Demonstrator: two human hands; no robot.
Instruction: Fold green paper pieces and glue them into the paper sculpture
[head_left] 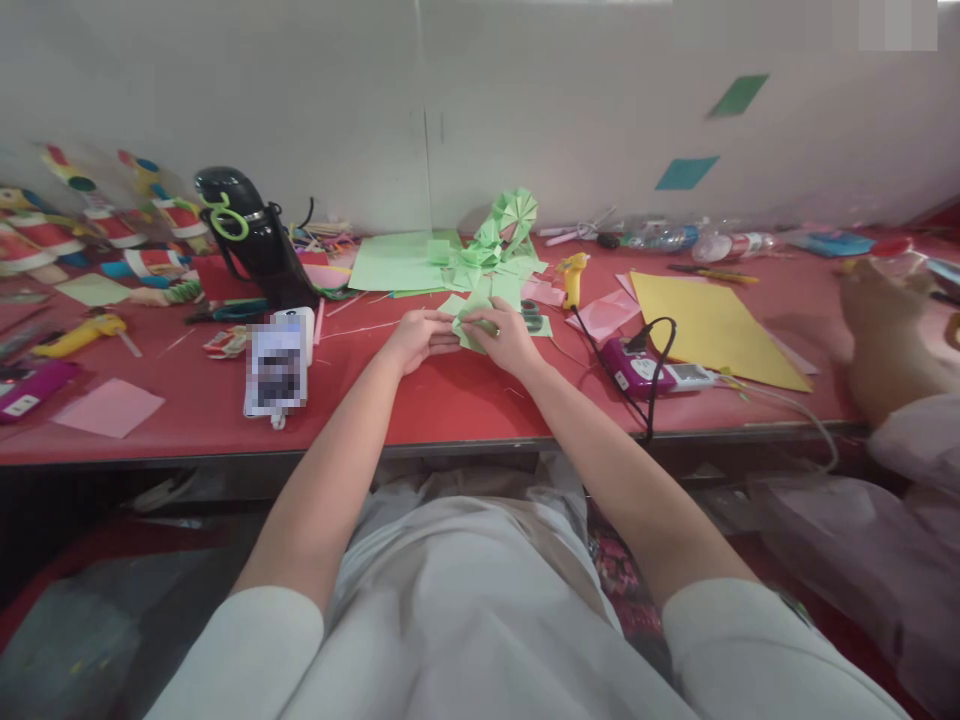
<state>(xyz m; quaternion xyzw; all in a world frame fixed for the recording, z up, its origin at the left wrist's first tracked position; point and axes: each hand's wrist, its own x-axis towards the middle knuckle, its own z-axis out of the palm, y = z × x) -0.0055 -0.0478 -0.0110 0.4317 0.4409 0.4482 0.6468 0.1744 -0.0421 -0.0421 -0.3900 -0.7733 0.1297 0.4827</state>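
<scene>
On the red table (450,405), left hand (418,338) and right hand (511,342) together, both tight on 1 folded green paper (471,322).

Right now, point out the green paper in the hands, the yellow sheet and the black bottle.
green paper (470,330): head view, its folded middle.
yellow sheet (712,325): head view, bare middle.
black bottle (262,255): head view, its body.

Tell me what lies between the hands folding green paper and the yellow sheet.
Head view: between the right hand and the yellow sheet lie pink paper squares, a black cable and a yellow glue gun.
</scene>
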